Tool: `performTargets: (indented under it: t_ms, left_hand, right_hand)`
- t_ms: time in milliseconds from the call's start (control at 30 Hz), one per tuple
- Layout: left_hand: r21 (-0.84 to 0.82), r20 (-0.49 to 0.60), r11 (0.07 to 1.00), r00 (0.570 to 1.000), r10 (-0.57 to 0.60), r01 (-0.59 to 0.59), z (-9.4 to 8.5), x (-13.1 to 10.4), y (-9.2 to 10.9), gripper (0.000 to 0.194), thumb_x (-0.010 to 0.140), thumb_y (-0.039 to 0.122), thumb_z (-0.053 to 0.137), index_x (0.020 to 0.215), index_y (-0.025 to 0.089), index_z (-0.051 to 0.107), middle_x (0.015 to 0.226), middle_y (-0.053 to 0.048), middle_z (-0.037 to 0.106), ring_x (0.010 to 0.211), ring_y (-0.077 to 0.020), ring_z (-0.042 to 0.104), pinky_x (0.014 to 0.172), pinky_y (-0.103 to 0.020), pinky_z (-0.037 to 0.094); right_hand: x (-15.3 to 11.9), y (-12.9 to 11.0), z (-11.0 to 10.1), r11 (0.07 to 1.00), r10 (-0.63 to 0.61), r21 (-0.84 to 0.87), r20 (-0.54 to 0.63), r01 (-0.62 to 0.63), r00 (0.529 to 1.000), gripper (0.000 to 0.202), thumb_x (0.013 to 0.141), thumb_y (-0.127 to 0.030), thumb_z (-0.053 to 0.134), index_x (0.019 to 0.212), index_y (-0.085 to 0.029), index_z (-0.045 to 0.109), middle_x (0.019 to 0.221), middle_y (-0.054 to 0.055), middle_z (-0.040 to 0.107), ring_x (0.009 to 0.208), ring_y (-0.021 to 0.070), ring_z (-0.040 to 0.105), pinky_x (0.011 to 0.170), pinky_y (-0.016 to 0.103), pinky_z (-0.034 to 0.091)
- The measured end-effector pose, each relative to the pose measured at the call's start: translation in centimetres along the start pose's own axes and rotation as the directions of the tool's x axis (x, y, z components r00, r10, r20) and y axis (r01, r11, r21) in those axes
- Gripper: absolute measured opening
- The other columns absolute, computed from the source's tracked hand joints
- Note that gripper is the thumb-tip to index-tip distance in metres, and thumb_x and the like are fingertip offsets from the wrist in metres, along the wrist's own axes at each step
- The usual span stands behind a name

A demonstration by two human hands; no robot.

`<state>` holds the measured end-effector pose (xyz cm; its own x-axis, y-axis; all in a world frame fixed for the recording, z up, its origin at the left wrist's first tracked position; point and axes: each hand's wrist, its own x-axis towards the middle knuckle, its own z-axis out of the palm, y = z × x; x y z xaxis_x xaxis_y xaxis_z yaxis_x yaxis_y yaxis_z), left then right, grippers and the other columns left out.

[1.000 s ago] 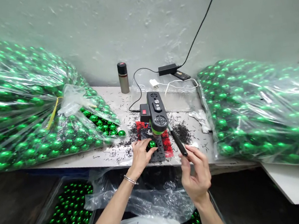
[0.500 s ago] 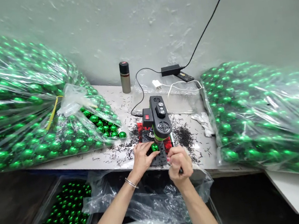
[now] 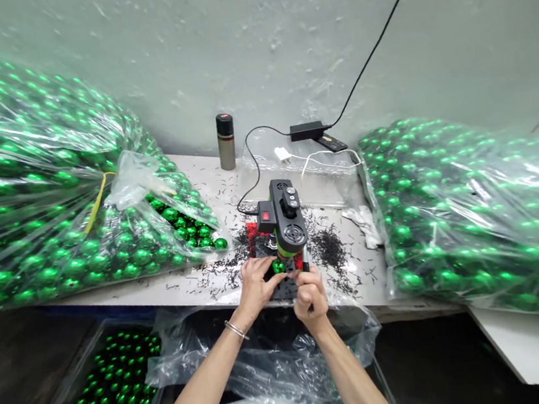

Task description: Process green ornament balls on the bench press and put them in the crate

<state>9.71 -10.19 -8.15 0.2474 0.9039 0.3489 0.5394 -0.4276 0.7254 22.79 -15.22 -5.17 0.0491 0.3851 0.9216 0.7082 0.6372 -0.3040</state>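
Observation:
A shiny green ball [image 3: 278, 266] sits under the front end of a small black machine [image 3: 289, 216] with a red switch. The thumb and fingers of my left hand [image 3: 256, 283] are closed around the ball from the left. My right hand [image 3: 309, 295] is curled shut close to the ball's right side, its fingertips near my left thumb. Something dark shows within the right fist, too hidden to name. Just above that fist stands a short black-ended piece [image 3: 305, 266] beside the machine.
Big clear bags of green balls stand left [image 3: 54, 209] and right [image 3: 472, 216]. Small black strips [image 3: 329, 247] litter the table. Behind are a bottle [image 3: 225, 143], a power adapter [image 3: 307, 131] and a white cloth [image 3: 364, 224]. Below left, a lined bin [image 3: 108, 385] holds more balls.
My right hand has moved left and slightly up, closer to the ball. My left hand stays on the ball. The machine's top control block appears tilted or shifted slightly.

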Motion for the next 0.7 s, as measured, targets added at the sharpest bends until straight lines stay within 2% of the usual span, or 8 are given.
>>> performTargets:
  t_ms: [133,267,400,467,533,600,667,700]
  left_hand:
    - [-0.024,-0.015,1.000,1.000,-0.006,0.006,0.1,0.4,0.1,0.030,0.081,0.034,0.076,0.108,0.023,0.071,0.108,-0.008,0.074,0.100,-0.0261,0.061,0.098,-0.047,0.039]
    - [-0.050,-0.080,0.999,0.997,-0.010,0.006,-0.5,-1.1,0.5,0.031,0.083,0.034,0.073,0.112,0.021,0.070,0.106,-0.009,0.073,0.100,-0.0265,0.062,0.095,-0.046,0.043]
    - [0.062,-0.068,0.992,0.991,0.115,-0.111,-2.5,-4.6,0.6,0.052,0.081,0.050,0.071,0.124,0.022,0.063,0.115,-0.012,0.069,0.109,-0.0295,0.060,0.097,-0.047,0.043]
    - [0.157,-0.083,0.976,0.983,0.166,-0.152,-4.1,-5.1,0.3,0.063,0.080,0.058,0.069,0.130,0.020,0.058,0.122,-0.014,0.065,0.114,-0.0313,0.057,0.099,-0.048,0.042]
    - [0.281,-0.126,0.955,0.983,0.134,-0.094,-6.0,-3.7,-0.3,0.053,0.089,0.053,0.060,0.130,0.019,0.057,0.127,-0.015,0.062,0.118,-0.0305,0.055,0.099,-0.047,0.042]
    - [0.417,-0.156,0.907,0.988,0.010,0.056,-8.1,-0.8,-1.2,0.034,0.099,0.036,0.046,0.124,0.018,0.061,0.127,-0.014,0.062,0.119,-0.0284,0.054,0.099,-0.045,0.042]
    - [0.453,-0.147,0.885,0.988,-0.044,0.107,-9.7,2.6,-2.2,0.033,0.101,0.025,0.039,0.118,0.013,0.064,0.120,-0.018,0.065,0.112,-0.0295,0.057,0.094,-0.045,0.043]
    - [0.465,-0.112,0.878,0.992,-0.065,0.110,-10.3,4.0,-2.7,0.029,0.100,0.023,0.043,0.111,0.011,0.067,0.109,-0.018,0.068,0.103,-0.0298,0.061,0.089,-0.044,0.045]
  right_hand:
    - [2.1,-0.9,-0.7,1.000,0.010,0.010,-0.023,-0.009,1.000,0.032,0.100,-0.023,0.032,0.069,-0.021,0.042,0.069,-0.002,0.051,0.063,0.0110,0.056,0.070,0.031,0.049]
    - [6.3,-2.3,-1.8,0.983,0.180,0.051,-0.058,-0.177,0.982,0.028,0.096,-0.016,0.041,0.070,-0.019,0.049,0.069,-0.001,0.057,0.060,0.0101,0.055,0.057,0.025,0.042]
    - [8.9,-3.3,-2.1,0.950,0.294,0.124,-0.034,-0.288,0.955,0.024,0.095,-0.016,0.047,0.072,-0.018,0.055,0.069,0.000,0.058,0.062,0.0111,0.057,0.056,0.025,0.042]
    - [8.9,-3.5,-2.0,0.949,0.299,0.120,-0.045,-0.292,0.953,0.028,0.095,-0.016,0.046,0.068,-0.018,0.053,0.067,-0.001,0.057,0.062,0.0112,0.057,0.056,0.025,0.041]
    - [8.4,-3.5,-1.7,0.949,0.308,0.096,-0.059,-0.301,0.950,0.032,0.096,-0.016,0.044,0.065,-0.018,0.052,0.065,0.000,0.056,0.060,0.0109,0.056,0.055,0.025,0.039]
    - [7.9,-3.5,-1.6,0.947,0.318,0.078,-0.069,-0.312,0.946,0.034,0.096,-0.017,0.044,0.063,-0.018,0.052,0.065,0.000,0.057,0.060,0.0109,0.055,0.054,0.026,0.038]
    - [7.6,-3.5,-1.5,0.948,0.313,0.073,-0.072,-0.308,0.947,0.034,0.096,-0.017,0.045,0.062,-0.019,0.051,0.065,0.000,0.057,0.060,0.0114,0.055,0.054,0.026,0.038]
    - [7.5,-3.5,-1.5,0.950,0.308,0.077,-0.071,-0.303,0.949,0.034,0.096,-0.017,0.045,0.062,-0.019,0.051,0.065,0.000,0.056,0.061,0.0116,0.055,0.055,0.026,0.038]
